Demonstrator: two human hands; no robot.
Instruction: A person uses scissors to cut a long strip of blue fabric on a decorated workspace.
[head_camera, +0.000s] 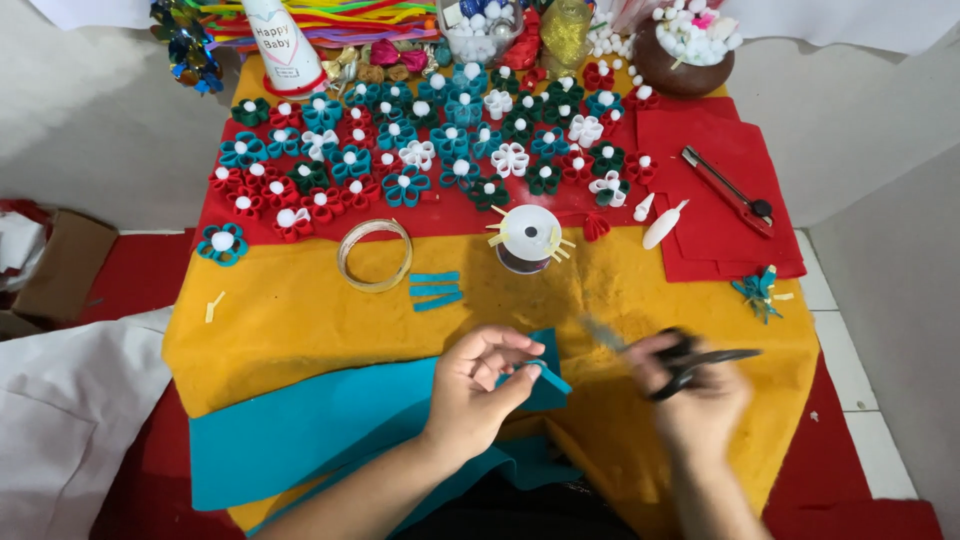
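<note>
The left hand (475, 385) has its fingers (528, 372) pinched on the corner of a teal felt sheet (300, 425), which lies along the near edge of the tabletop (300, 320) and hangs over the near-left corner. Felt like this looks light, soft and floppy, not slippery or fragile; a grip close to the edge being cut would probably keep it taut. The right hand (700, 390), blurred, has its fingers clenched through the black handles of a pair of scissors (680, 360), blades pointing at the pinched corner.

Just beyond the hands lie three short teal strips (434, 290), a wire coil (375, 253) and a white tape spool (527, 238) stuck with small pale bits. Nothing stands between the hands. Rows of felt flowers (420, 150) fill the far half; a red utility knife (728, 190) lies on red felt sheets (720, 230) at the right edge.
</note>
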